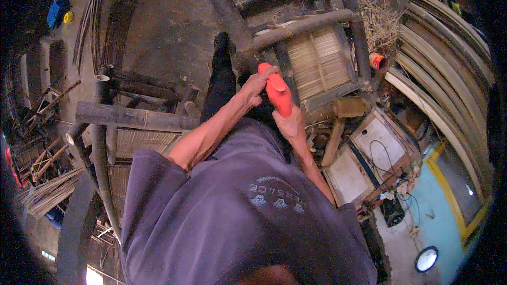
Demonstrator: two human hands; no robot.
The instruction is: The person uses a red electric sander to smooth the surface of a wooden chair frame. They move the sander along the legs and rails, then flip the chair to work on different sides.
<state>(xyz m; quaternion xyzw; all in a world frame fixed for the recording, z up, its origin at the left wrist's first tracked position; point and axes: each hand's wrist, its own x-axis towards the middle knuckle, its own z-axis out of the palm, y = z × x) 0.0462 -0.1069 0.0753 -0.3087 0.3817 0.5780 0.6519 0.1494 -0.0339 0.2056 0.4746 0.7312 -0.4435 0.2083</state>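
"What is seen at the far left?"

"A bundle of thin pale strips [50, 195] is seen there. Farther right, a dark frame [140, 117] built of poles is seen beside the left forearm [214, 126]."

"And how are the hands occupied?"

"The upper end of an orange-red, elongated object [280, 97] is gripped by the left hand [256, 85]. Its lower end is enclosed by the right hand [292, 124]. What kind of object is held cannot be told."

"Where is it held?"

"It is held in front of the body, slanted, just left of the lower left corner of a slatted panel [317, 66] framed by dark poles."

"What is found farther right?"

"A T-shaped wooden piece [350, 108] is found, its stem ending near the left corner of a white-panelled box [372, 133]. Above the box, an orange-red cylinder [377, 61] is seen, and long curved strips [449, 74] are stacked at the far right."
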